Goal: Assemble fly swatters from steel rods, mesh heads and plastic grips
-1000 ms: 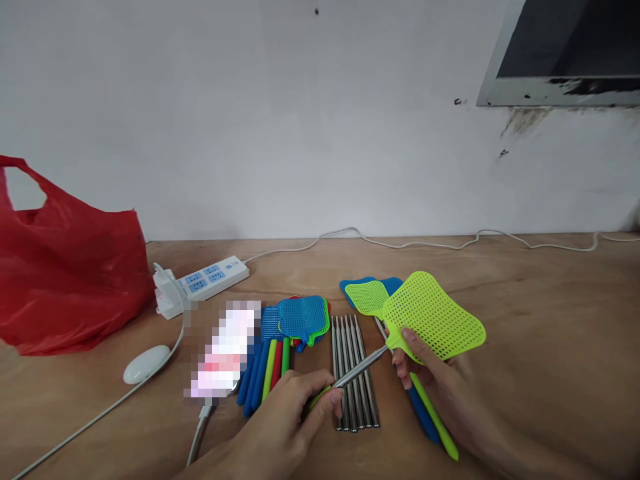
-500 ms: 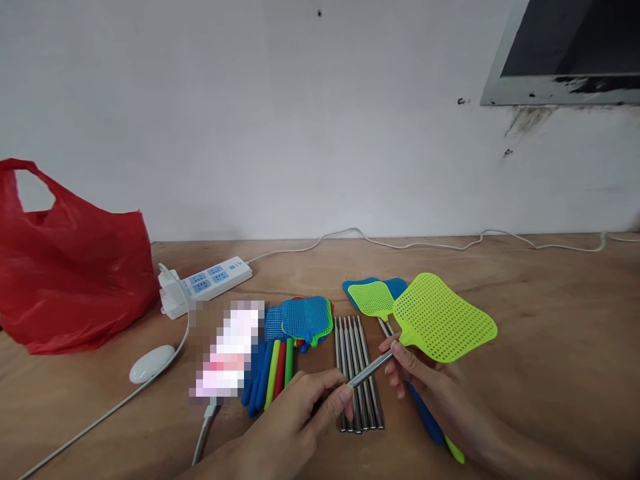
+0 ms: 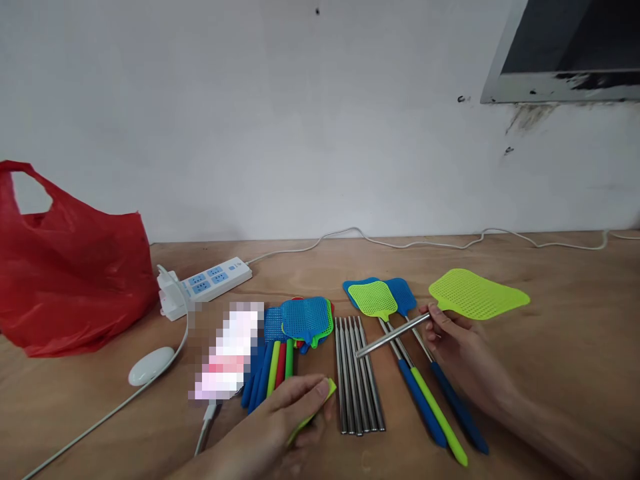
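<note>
My right hand (image 3: pixel 457 350) pinches the neck of a lime-green fly swatter head (image 3: pixel 477 295) with a steel rod (image 3: pixel 393 335) attached, held above the table and pointing left. My left hand (image 3: pixel 285 417) is closed round a lime-green handle grip (image 3: pixel 315 408), apart from the rod. Between my hands lies a row of several bare steel rods (image 3: pixel 357 373). Three finished swatters (image 3: pixel 395 313) with blue and green handles lie just under my right hand.
A pile of loose swatter heads (image 3: pixel 303 319) and coloured grips (image 3: pixel 275 370) lies left of the rods. A white power strip (image 3: pixel 205 283), a white mouse (image 3: pixel 149 365), a red plastic bag (image 3: pixel 70 267) and cables (image 3: pixel 425 241) are on the wooden table (image 3: pixel 550 373).
The rod has come out of the green grip. My right hand moved right and away with the head and rod, while my left hand dropped toward the table with the grip.
</note>
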